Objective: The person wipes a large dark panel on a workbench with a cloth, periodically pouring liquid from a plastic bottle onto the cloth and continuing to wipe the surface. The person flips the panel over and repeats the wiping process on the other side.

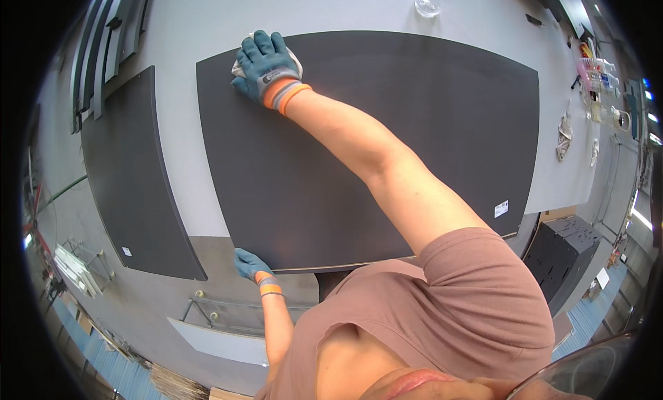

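Note:
A large dark grey panel lies flat in front of me, with a small white label near its near right corner. My right hand, in a blue-green glove with an orange and grey cuff, reaches across to the panel's far left corner. Beneath its fingers a white cloth is bunched and pressed against the surface. At the near left corner, my left hand wears a matching glove and grips the panel's edge; its fingertips are partly hidden.
Left of the panel lies another dark board, with long dark metal strips beyond it. A clear round dish sits on the pale table. Bottles and a rag are at right. Below stands a dark stack.

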Demonstrator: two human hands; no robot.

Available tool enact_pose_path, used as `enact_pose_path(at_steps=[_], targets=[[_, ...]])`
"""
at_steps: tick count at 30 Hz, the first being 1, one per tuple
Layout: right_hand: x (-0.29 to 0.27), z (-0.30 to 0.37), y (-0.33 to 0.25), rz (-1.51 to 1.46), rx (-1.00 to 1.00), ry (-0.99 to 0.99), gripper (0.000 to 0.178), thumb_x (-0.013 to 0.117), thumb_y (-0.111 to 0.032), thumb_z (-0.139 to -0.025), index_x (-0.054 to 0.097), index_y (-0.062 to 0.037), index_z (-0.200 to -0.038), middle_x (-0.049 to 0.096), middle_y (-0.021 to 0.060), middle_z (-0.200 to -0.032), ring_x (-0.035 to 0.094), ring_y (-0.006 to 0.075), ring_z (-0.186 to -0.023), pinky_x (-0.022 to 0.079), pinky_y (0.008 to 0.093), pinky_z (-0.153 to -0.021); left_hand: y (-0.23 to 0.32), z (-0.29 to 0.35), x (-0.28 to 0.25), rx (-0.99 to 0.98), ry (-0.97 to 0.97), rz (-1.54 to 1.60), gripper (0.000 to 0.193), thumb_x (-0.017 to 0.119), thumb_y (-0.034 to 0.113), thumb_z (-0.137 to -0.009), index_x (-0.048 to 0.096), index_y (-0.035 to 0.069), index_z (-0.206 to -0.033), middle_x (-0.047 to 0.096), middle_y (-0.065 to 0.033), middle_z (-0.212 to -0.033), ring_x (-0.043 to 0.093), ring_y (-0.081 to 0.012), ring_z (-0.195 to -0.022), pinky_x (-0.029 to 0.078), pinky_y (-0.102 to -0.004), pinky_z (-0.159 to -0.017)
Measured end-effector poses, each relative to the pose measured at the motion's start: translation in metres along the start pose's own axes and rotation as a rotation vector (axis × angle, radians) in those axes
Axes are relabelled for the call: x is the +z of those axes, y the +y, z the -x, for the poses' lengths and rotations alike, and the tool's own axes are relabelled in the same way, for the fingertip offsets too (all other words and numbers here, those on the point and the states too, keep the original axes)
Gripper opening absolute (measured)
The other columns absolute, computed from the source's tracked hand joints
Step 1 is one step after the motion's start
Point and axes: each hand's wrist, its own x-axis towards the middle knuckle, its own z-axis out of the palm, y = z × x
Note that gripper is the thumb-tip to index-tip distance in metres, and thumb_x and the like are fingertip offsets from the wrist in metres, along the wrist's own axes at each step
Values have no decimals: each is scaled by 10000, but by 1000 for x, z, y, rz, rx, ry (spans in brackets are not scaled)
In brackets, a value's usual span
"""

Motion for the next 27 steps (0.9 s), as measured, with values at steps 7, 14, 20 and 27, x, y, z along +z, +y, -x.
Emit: enact_pose_path(at_steps=[7,14,20,27], targets=[[-90,72,139,96,95,-16,493,611,-514,-991,725,-142,-1294,677,114,-1395,581,363,-1367,405,536,-1204,2,5,-5,-63,51,0,540,574,427,-1127,723,-72,-1273,786,-243,-1214,753,-357,-1068,601,-440,-966],[-108,172,285,477,355,100,558,578,-539,-1024,706,-181,-1431,614,91,-1575,511,368,-1484,345,556,-1224,19,9,2,-86,80,-172,608,529,508,-1117,737,-39,-1282,780,-246,-1242,745,-439,-1124,604,-488,-996],[-75,99,168,244,225,41,572,581,-589,-1014,714,-169,-1379,585,74,-1569,452,329,-1528,293,632,-1265,29,6,2,-81,86,-213,634,499,537,-1117,740,-21,-1296,776,-249,-1251,742,-445,-1140,605,-503,-1010],[-123,158,260,322,295,-2,504,616,-559,-1007,709,-252,-1395,576,45,-1595,486,312,-1501,309,611,-1224,25,5,0,-104,90,-260,633,500,542,-1114,745,-15,-1287,784,-250,-1223,747,-445,-1131,617,-502,-996]])
